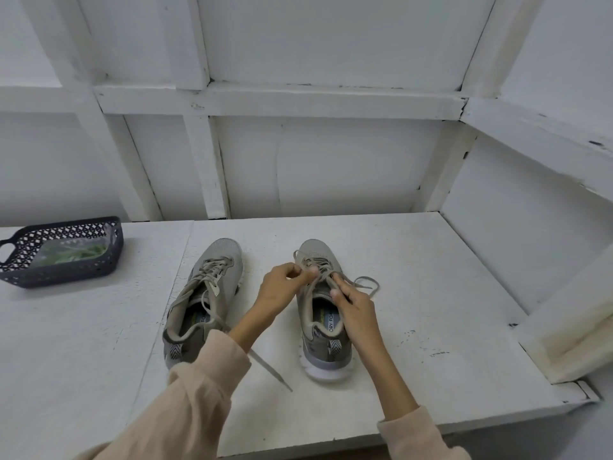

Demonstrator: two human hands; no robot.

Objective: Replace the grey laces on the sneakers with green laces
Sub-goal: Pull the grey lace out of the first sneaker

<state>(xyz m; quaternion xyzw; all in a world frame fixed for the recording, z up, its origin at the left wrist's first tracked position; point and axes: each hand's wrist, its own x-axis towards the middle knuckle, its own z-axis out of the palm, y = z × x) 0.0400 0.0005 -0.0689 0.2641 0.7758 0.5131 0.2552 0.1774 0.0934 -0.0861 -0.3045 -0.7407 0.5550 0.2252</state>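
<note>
- White painted bench [414,293], scuffed, with a seam running front to back left of centre.
- Left-hand sneaker [221,258], upright, toe to the wall; grey lace end [272,370] trailing onto the surface.
- Right-hand sneaker [326,360], upright, alongside, apart.
- Dark perforated basket [63,281], far left.

White painted bench [414,293], scuffed and chipped. At twelve o'clock a white panelled wall [331,38] crossed by timber rails [282,101]; at three o'clock, a ledge [547,127].

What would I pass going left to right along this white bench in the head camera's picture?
Dark basket of green laces, sneaker with loose laces, left hand, right hand, both pinching the second sneaker's grey lace.
</note>
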